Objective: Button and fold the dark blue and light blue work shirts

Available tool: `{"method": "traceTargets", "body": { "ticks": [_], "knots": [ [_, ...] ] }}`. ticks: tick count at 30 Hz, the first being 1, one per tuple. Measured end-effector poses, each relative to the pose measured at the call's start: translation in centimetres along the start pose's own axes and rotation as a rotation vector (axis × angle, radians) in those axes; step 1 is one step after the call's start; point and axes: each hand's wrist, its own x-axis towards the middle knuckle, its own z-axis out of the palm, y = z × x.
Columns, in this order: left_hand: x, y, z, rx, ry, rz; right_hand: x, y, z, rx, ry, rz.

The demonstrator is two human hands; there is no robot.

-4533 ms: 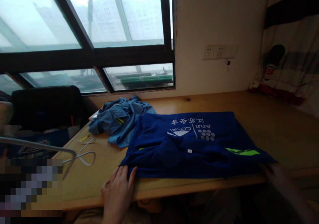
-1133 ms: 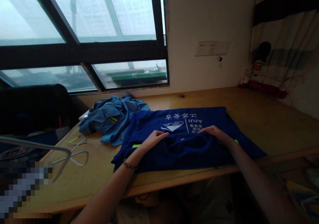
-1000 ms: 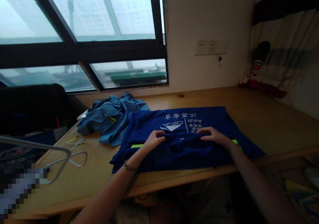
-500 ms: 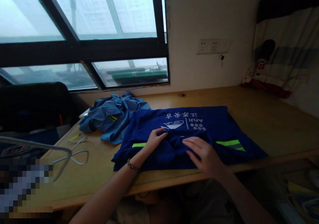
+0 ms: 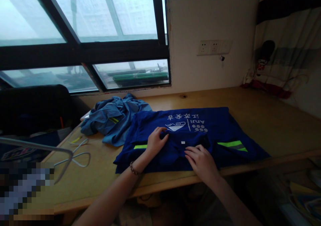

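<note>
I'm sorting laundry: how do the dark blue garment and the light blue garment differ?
The dark blue garment is spread mostly flat; the light blue garment lies crumpled in a heap. White lettering shows on the dark blue garment, none on the light blue garment. The dark blue garment looks wider than the light blue garment. Both lie on the table and show yellow-green stripes.

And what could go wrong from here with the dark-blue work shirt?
The dark-blue work shirt lies close to the near edge of the wooden table, so a tug might drag it over. It seems to touch the crumpled light-blue shirt, which could shift too. Cloth between the left hand and right hand is rumpled; creases could stay.
</note>
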Motion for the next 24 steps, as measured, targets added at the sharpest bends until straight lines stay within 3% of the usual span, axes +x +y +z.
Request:
{"method": "traceTargets", "body": {
  "ticks": [2, 4, 6, 11, 13, 15, 20, 22, 24],
  "knots": [
    [-0.9, 2.1, -0.6, 0.221, 0.041, 0.222, -0.3, 0.2, 0.5, -0.026, 0.004, -0.002],
    [-2.2, 4.2, -0.6, 0.327, -0.100, 0.480, -0.5, 0.3, 0.7, -0.033, 0.003, -0.006],
    [-3.6, 5.7, 0.1, 0.375, -0.284, 0.602, -0.7, 0.6, 0.7, -0.034, -0.004, -0.011],
    [-5.3, 5.3, 2.1, 0.469, -0.388, 0.403, -1.2, 3.1, 0.3, -0.065, 0.049, 0.138],
    [-5.1, 4.7, 2.0, 0.448, -0.420, 0.386, -1.5, 4.2, 0.2, -0.056, 0.081, 0.206],
    [-4.9, 4.8, 1.5, 0.428, -0.428, 0.401, -1.7, 4.7, -0.2, -0.026, 0.091, 0.187],
    [-5.1, 6.0, -0.5, 0.453, -0.210, 0.452, -2.3, 4.1, -2.7, 0.101, 0.197, -0.056],
    [-5.5, 5.5, -0.8, 0.515, -0.147, 0.421, -2.4, 4.2, -3.4, 0.071, 0.260, -0.085],
    [-6.0, 4.3, -0.6, 0.570, -0.163, 0.358, -2.3, 4.9, -3.2, -0.024, 0.223, -0.046]
  ]
}}
